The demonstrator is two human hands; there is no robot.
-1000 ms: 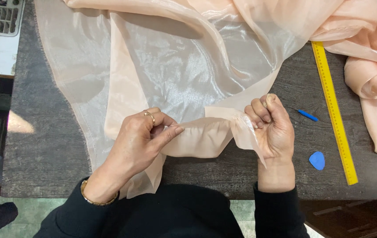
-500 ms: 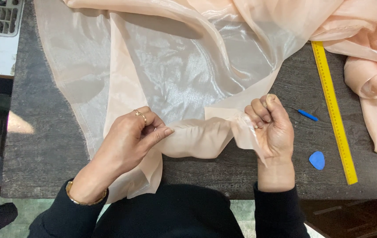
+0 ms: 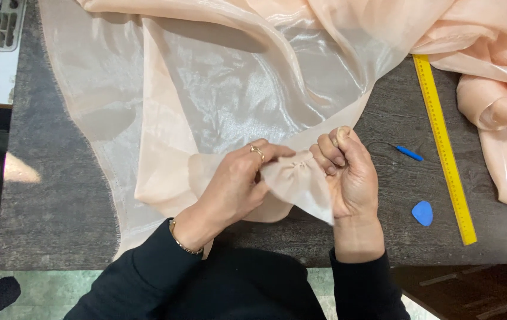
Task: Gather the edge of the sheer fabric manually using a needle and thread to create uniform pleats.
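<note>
Since the earlier frames the left hand [image 3: 238,181] has been slid right along the folded edge, until its fingertips nearly meet the right hand [image 3: 348,172]. The strip that lay stretched between the hands is now bunched into tight gathers. The gap is closed, so this stretch of edge looks gathered up, as far as can be judged.

Sheer peach organza fabric [image 3: 230,89] is spread beyond both hands, away from the body, over the dark wood-grain table [image 3: 52,195]. More of it is heaped far right of the right hand. Its gathered edge [image 3: 298,178] is pinched between the two hands, with a loose flap hanging toward the body.

Left hand: closed on the gathers, thumb against forefinger, gold ring on one finger, bracelet at the wrist. Right hand: curled into a fist around the other end of the gathers.

A long yellow ruler [image 3: 443,148] is laid right of the right hand, running away from the body. A small blue pen-like tool [image 3: 409,153] is seen between that hand and the ruler. A blue teardrop chalk piece [image 3: 423,213] is placed right of the right wrist.
</note>
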